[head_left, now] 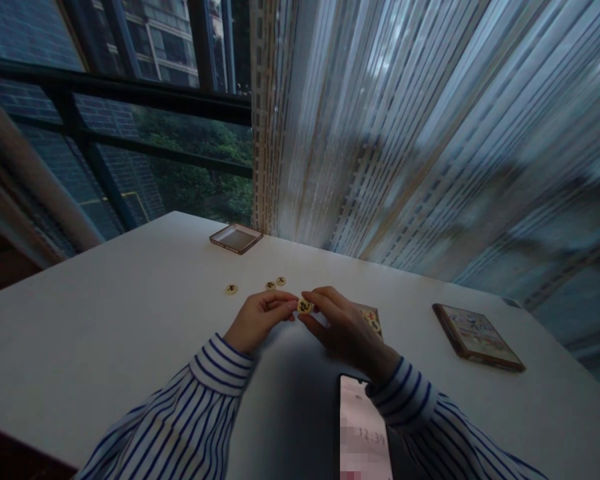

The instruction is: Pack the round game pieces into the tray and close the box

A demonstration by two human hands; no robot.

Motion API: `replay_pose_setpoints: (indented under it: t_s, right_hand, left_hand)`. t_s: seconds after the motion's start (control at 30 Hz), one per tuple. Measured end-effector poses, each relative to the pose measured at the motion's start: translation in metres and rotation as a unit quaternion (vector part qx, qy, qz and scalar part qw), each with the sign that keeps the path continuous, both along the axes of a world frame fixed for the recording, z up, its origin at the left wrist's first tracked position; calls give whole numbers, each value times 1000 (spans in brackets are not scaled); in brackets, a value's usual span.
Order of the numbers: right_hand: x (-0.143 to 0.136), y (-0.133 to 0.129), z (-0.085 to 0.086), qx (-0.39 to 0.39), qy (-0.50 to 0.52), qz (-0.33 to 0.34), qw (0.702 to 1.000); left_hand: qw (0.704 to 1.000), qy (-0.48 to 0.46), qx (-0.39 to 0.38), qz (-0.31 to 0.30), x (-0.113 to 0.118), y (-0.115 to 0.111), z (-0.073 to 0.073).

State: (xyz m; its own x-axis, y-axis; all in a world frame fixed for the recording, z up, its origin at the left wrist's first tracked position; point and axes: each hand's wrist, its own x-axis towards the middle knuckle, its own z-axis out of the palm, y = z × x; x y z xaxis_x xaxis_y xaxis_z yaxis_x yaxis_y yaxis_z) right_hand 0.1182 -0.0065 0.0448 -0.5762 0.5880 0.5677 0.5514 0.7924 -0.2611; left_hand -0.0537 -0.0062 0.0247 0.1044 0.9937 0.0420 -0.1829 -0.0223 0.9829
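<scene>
A round, pale xiangqi piece (305,307) with a dark character is held above the white table. The thumb and forefinger of my left hand (263,317) pinch its left edge. From the other side, the fingertips of my right hand (341,327) close on the same piece. Beyond my hands lie three more pieces: one xiangqi piece (231,289) on its own at left, and a xiangqi piece (271,285) close beside another xiangqi piece (281,281). Partly hidden behind my right hand is a box of pieces (379,313), some with red characters.
An open, shallow tray or lid (236,239) lies near the table's (130,293) far edge. At right rests a flat brown-edged box (480,337) with a picture on top. A lit phone (363,413) is below my right wrist. Curtains (380,133) hang behind the table.
</scene>
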Motion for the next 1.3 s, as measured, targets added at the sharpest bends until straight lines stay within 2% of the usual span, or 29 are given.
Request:
replay_pose_setpoints:
  t_s: [0.17, 0.37, 0.57, 0.83, 1.07, 1.3]
  right_hand:
    - [9, -2, -4, -4, 27, -19, 999]
    - [13, -7, -6, -18, 16, -37, 999]
    - [17, -8, -6, -23, -4, -17, 1000]
    - [33, -6, 7, -36, -36, 23, 998]
    - [38, -7, 15, -39, -51, -1, 998]
    - [56, -2, 29, -52, -85, -37, 994]
  left_hand:
    - [999, -1, -11, -32, 6, -2, -3]
    - [999, 19, -13, -36, 9, -3, -5]
    - [998, 28, -33, -35, 13, -4, -5]
    - [998, 51, -16, -29, 16, -4, -6]
    - [1000, 18, -2, -12, 30, -6, -7]
    - [1000, 1, -18, -12, 52, 6, 5]
